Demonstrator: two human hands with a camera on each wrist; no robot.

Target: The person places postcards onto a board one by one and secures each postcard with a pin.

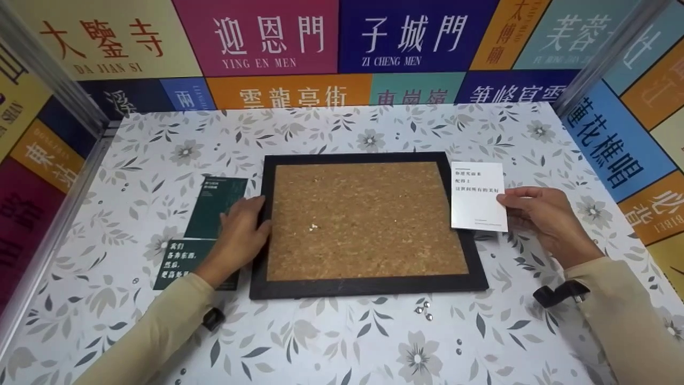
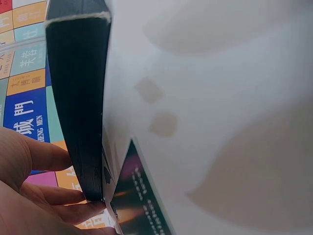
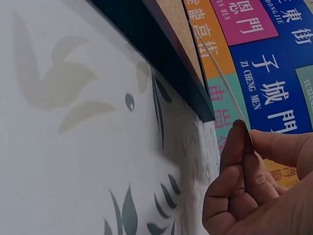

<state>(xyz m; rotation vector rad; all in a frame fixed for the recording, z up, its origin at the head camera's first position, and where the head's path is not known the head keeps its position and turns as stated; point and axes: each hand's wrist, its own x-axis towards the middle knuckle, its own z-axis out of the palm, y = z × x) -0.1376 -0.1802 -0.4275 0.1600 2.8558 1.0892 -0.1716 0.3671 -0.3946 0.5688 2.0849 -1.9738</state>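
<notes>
A cork board (image 1: 368, 219) with a black frame (image 1: 368, 287) lies in the middle of the table. My left hand (image 1: 238, 240) rests against its left side, thumb on the frame's edge and fingers stretched along it. Beneath and beside that hand lie dark green cards (image 1: 216, 206) with pale print, partly covered by it. My right hand (image 1: 545, 219) pinches a white card (image 1: 479, 208) with Chinese text by its right edge, thumb on top. The card overlaps the frame's right side in the head view; in the right wrist view it appears edge-on, a thin line (image 3: 227, 81).
Several small silver pins (image 1: 425, 310) lie on the table in front of the frame. A flower-patterned cloth (image 1: 342, 347) covers the table. Panels with coloured lettering (image 1: 272, 37) stand behind and on both sides.
</notes>
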